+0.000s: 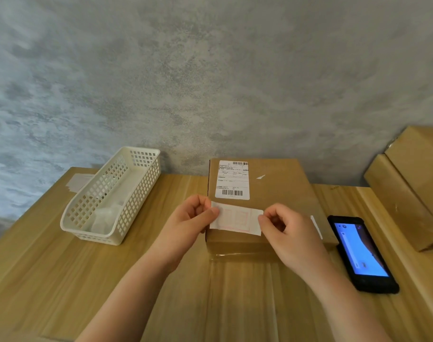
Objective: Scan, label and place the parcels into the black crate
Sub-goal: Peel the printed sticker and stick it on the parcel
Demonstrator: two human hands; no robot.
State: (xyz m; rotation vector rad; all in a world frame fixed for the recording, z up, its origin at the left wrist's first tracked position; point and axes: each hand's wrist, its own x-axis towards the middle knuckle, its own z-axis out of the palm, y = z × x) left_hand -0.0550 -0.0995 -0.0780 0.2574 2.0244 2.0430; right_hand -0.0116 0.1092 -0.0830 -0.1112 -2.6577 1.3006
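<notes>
A brown cardboard parcel point(279, 193) lies on the wooden table point(50, 280) against the grey wall. A white shipping label with barcodes point(232, 180) is stuck on its top at the far left. Over the parcel's near edge I hold a small white sticker with faint red print point(237, 219). My left hand point(185, 225) pinches its left end and my right hand point(291, 233) pinches its right end. I cannot tell whether the sticker touches the parcel. No black crate is in view.
A white perforated plastic basket point(136, 188) with pale scraps inside stands at the left. A black handheld scanner with a lit blue screen point(360, 253) lies at the right. Stacked cardboard boxes point(407, 183) fill the far right. Another box with a white paper point(77, 181) sits behind the basket.
</notes>
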